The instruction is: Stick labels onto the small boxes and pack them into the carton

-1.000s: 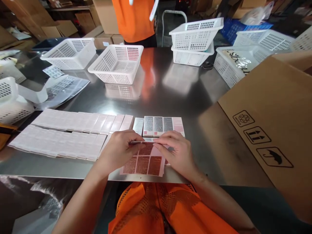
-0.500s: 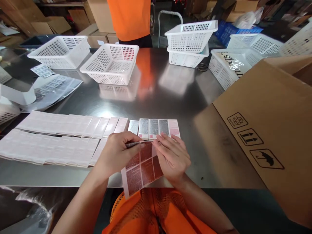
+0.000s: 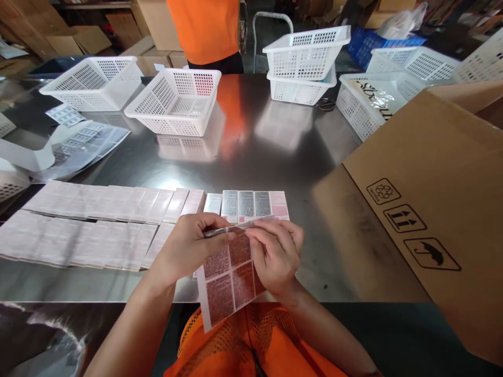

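Observation:
A sticker sheet (image 3: 220, 293) with reddish-brown printed rectangles hangs tilted over the table's front edge. At its upper left, my left hand (image 3: 192, 246) is closed, the sheet pinched between thumb and forefinger. My right hand (image 3: 277, 251) is closed at the upper right edge, thumb against bent fingers, where a pale strip of the sheet is folded up. Just beyond the hands stands a row of small boxes (image 3: 246, 204); several have silver label faces, and the one at the right end (image 3: 279, 201) is pink. To the left lie two long rows of pale pink boxes (image 3: 78, 238).
White perforated baskets (image 3: 184, 123) stand across the metal table (image 3: 251, 157), two of them stacked (image 3: 302, 91). A large cardboard box (image 3: 428, 209) fills the right side. Printed sheets (image 3: 94, 144) lie at left. A person in orange (image 3: 206, 31) stands opposite.
My right hand's fingers have curled from lying flat on the sheet into a pinch. The sheet's upper right edge has lifted, and its lower part hangs slightly lower.

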`<action>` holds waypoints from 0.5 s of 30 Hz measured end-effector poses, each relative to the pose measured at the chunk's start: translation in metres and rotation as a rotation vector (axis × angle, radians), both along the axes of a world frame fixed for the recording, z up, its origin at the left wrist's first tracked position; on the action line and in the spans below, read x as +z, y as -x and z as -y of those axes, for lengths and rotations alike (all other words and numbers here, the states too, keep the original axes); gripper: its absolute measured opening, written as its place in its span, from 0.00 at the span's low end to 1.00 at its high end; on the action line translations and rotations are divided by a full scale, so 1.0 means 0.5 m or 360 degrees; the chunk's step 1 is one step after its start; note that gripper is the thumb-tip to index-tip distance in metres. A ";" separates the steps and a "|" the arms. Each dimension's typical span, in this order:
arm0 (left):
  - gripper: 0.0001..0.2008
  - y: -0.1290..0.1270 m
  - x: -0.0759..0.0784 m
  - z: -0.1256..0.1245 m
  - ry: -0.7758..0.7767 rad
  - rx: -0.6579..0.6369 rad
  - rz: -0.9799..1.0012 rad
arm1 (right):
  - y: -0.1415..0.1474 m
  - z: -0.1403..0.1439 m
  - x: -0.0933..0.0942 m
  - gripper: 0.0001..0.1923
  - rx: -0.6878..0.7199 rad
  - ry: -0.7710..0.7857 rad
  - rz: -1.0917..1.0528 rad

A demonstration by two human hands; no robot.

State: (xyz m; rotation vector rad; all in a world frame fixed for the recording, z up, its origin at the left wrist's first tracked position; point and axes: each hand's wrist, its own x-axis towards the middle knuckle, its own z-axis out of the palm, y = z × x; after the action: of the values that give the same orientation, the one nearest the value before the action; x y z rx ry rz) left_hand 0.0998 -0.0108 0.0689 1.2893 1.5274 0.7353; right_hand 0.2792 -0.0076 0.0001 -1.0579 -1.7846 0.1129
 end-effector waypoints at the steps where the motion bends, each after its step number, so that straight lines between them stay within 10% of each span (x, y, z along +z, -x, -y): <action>1: 0.09 0.002 -0.002 -0.002 0.0031 0.0001 0.0064 | 0.000 0.000 0.000 0.15 0.0052 0.0014 -0.0001; 15: 0.09 0.104 -0.072 -0.070 0.0321 0.0191 0.0296 | -0.045 -0.020 -0.014 0.09 0.1195 -0.0094 0.0575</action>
State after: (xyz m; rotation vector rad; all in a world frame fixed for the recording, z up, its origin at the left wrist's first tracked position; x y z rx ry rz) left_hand 0.0478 0.0243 0.0330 0.9600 1.4948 0.7353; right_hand 0.3016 0.0024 -0.0067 -0.3268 -2.4251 0.3386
